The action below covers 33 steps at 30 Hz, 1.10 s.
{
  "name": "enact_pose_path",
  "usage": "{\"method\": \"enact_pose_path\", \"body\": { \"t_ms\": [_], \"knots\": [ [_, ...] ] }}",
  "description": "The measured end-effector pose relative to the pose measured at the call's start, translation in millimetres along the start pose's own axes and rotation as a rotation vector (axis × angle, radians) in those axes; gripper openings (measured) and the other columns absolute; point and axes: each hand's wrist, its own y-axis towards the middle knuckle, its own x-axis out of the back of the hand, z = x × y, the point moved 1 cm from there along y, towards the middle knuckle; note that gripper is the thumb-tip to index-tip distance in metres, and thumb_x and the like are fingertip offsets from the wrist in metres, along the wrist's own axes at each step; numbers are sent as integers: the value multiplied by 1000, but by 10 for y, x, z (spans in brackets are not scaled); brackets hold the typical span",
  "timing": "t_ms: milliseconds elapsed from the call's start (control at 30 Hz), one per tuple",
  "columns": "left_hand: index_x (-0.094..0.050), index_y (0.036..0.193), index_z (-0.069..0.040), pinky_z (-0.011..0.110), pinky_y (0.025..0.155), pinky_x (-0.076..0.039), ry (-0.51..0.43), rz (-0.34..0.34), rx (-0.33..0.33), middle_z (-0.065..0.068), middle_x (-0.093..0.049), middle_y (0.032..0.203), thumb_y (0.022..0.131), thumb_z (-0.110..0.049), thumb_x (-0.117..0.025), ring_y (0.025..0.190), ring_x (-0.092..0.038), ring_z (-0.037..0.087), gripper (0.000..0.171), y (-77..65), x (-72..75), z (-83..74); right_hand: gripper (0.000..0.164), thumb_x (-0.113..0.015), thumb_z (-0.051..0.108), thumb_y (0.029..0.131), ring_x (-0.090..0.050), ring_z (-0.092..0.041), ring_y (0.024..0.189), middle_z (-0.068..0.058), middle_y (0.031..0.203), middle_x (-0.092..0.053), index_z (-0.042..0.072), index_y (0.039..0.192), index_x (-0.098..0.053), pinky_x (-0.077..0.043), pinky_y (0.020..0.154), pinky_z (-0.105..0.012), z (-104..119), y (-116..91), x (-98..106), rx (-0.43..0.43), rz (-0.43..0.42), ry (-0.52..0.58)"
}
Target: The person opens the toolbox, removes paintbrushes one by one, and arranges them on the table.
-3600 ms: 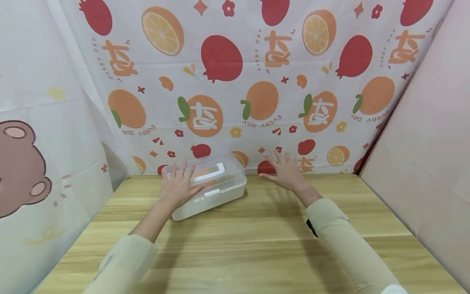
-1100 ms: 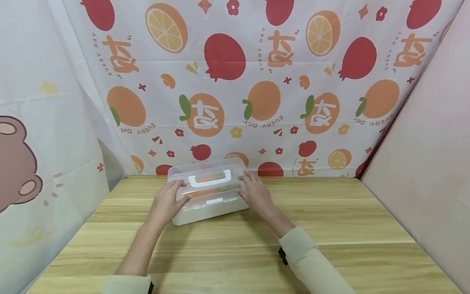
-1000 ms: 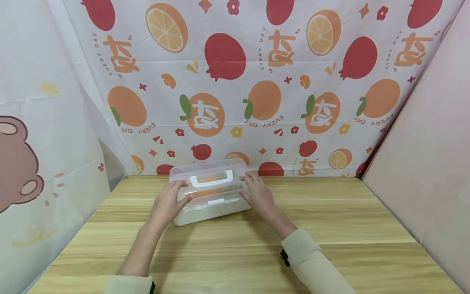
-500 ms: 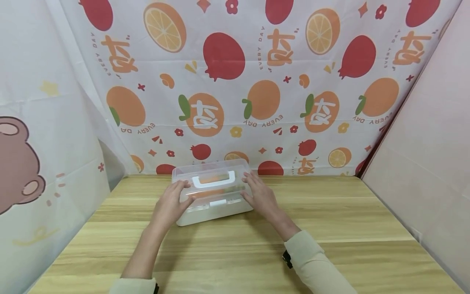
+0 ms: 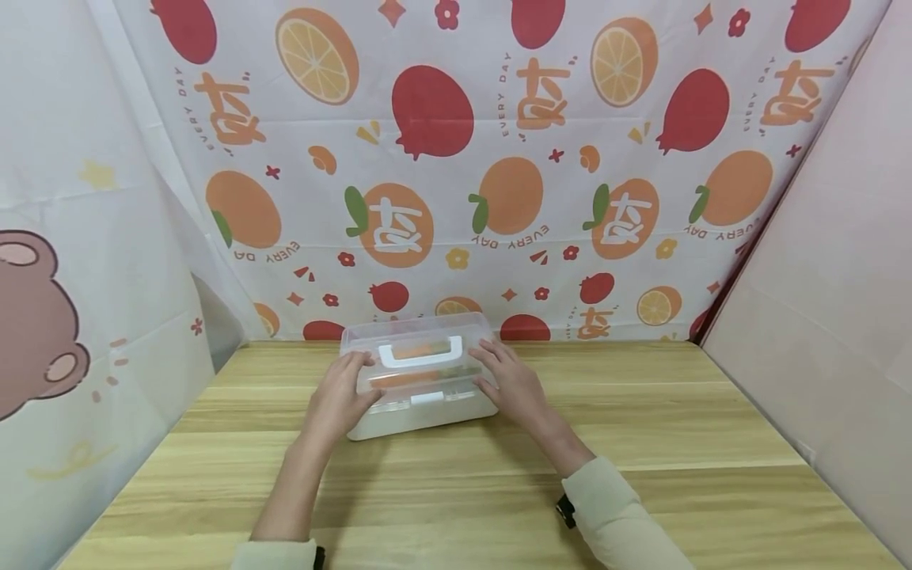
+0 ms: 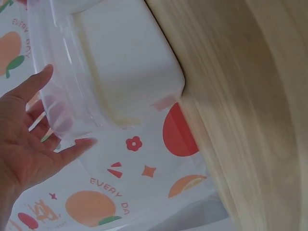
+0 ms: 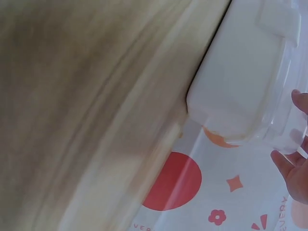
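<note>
A plastic storage box point(image 5: 427, 418) with a white base and clear lid point(image 5: 413, 326) stands on the table near the back wall, slightly angled. A white handle point(image 5: 422, 362) lies across the lid top, and a white latch point(image 5: 427, 398) is at the front. Orange and green show through the lid. My left hand point(image 5: 342, 400) grips the lid's left end, thumb at the front and fingers bent over the top. At the right end my right hand point(image 5: 518, 389) holds the lid the same way. Both wrist views show thumb and fingers spread around the lid corners.
The wood-grain table point(image 5: 456, 507) extends in front of the box and to both sides. Behind rises a fruit-printed cloth point(image 5: 570, 158). Pale sheets hang at the left point(image 5: 128, 317) and right, the left one with a printed bear.
Both hands, earlier spread and apart with the right one off the box, came to the lid's ends. Since then the box has shifted a little to the right with the hands on it.
</note>
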Motion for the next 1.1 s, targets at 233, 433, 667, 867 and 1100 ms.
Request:
{"method": "enact_pose_path", "body": {
  "t_ms": [233, 433, 667, 867, 1100],
  "knots": [
    [-53, 113, 3, 52, 94, -34, -37, -15, 3, 21, -53, 119, 73, -4, -76, 116, -41, 38, 47, -52, -51, -57, 45, -68, 22, 85, -35, -26, 127, -8, 135, -46, 15, 127, -54, -51, 73, -37, 19, -113, 60, -17, -12, 27],
    [-53, 114, 3, 53, 95, -33, -53, -20, 9, 21, -52, 121, 72, -3, -76, 118, -40, 38, 49, -102, -87, -146, 46, -68, 20, 84, -35, -25, 127, -7, 135, -45, 18, 128, -54, -50, 76, -40, 15, -214, 129, -45, -5, 32],
    [-54, 113, 3, 51, 95, -34, -74, -36, -4, 20, -53, 120, 71, -2, -76, 117, -41, 37, 47, -120, -123, -203, 47, -70, 16, 82, -36, -27, 126, -8, 133, -47, 17, 126, -55, -48, 81, -44, 0, -288, 186, -42, -32, 53],
    [-53, 115, 2, 51, 98, -30, -115, -24, 26, 20, -50, 125, 73, -2, -75, 124, -35, 37, 48, -142, -162, -232, 47, -71, 15, 81, -36, -27, 126, -7, 133, -47, 18, 125, -56, -49, 78, -44, 0, -351, 224, -73, -38, 63],
    [-53, 116, 1, 51, 100, -27, -140, 5, 62, 18, -46, 131, 74, -4, -75, 127, -30, 35, 48, -149, -184, -293, 48, -72, 16, 80, -37, -26, 125, -6, 133, -47, 18, 125, -56, -45, 86, -45, 0, -413, 275, -107, -31, 60]
  ]
}}
